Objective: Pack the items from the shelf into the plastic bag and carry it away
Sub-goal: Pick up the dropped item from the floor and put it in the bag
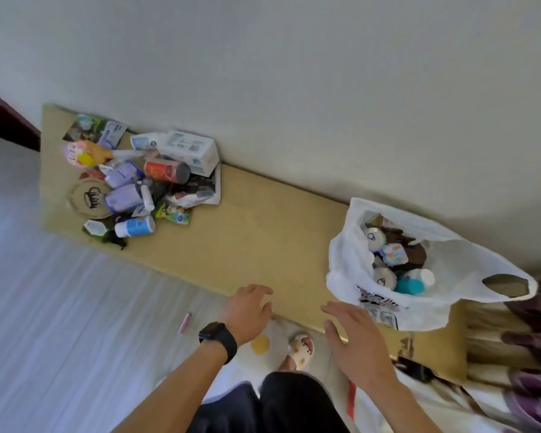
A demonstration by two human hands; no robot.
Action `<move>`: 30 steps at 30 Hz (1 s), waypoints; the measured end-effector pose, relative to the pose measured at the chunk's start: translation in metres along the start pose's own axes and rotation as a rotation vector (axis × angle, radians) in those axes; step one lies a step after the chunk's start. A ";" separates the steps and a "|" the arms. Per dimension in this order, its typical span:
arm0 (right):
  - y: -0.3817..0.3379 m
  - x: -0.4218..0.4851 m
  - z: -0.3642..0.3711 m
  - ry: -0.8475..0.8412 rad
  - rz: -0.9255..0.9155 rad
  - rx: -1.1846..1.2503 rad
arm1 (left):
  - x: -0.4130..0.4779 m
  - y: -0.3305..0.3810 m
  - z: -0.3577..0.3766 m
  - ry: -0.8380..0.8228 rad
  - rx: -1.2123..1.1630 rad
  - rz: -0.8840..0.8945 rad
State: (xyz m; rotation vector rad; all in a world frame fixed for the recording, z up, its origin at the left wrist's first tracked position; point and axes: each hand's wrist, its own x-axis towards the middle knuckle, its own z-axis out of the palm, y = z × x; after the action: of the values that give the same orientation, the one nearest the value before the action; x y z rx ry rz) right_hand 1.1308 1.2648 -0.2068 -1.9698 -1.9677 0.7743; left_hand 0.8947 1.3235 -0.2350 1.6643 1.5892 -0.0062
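My left hand (247,310) and my right hand (353,339) are both empty, fingers apart, near the front edge of the tan shelf (263,239). The white plastic bag (419,295) stands open on the shelf's right part, just beside my right hand. Inside it I see cans and a teal bottle (411,284). The black print on the bag is too blurred to read. The pile of items (138,185) lies well apart, at the shelf's left end: a red can (166,171), a white box (189,150), and a round lid (91,198) with a crown logo whose writing I cannot read.
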 end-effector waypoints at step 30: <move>-0.086 0.146 0.735 -0.850 -0.267 -0.579 | 0.069 -0.702 0.269 -0.056 0.013 -0.601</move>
State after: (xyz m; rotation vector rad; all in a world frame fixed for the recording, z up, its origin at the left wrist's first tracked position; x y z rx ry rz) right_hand 0.6613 1.2734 -0.7973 -1.6954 -3.1689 1.2026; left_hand 0.4601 1.1452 -0.8258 1.1277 1.9874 -0.3668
